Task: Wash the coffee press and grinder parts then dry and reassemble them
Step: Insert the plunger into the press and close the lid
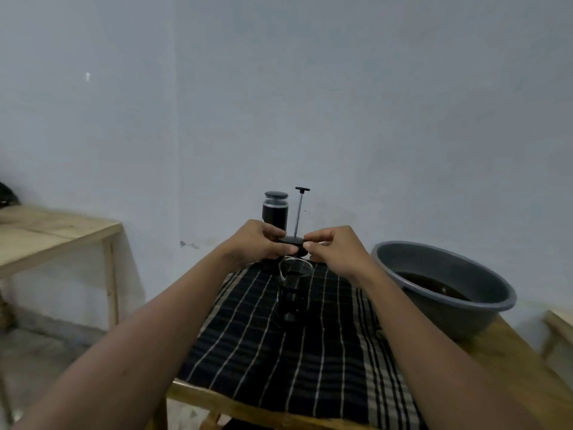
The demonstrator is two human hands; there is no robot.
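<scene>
We see both forearms reaching forward from the lower corners and meeting above the middle of the table (511, 352). The left hand (259, 243) and the right hand (333, 246) face each other, knuckles up, fingers curled. Each pinches an opposite edge of the black plunger lid (291, 240) between thumb and fingertips.

The lid sits flat, held just above the mouth of the glass carafe (294, 283). Its metal rod (298, 215) runs straight up, almost vertical, ending in a small black knob (302, 189) at the top. The carafe stands upright on a dark checked cloth (279, 352), its long axis vertical too.

Behind the left hand stands the dark grinder (275, 209), upright; its lower half is hidden by that hand. What hangs beneath the lid is dark and half covered by the thumbs, so we cannot make it out. The carafe's frame blends into the cloth. At the right a grey basin (465, 318) holds dark liquid.
</scene>
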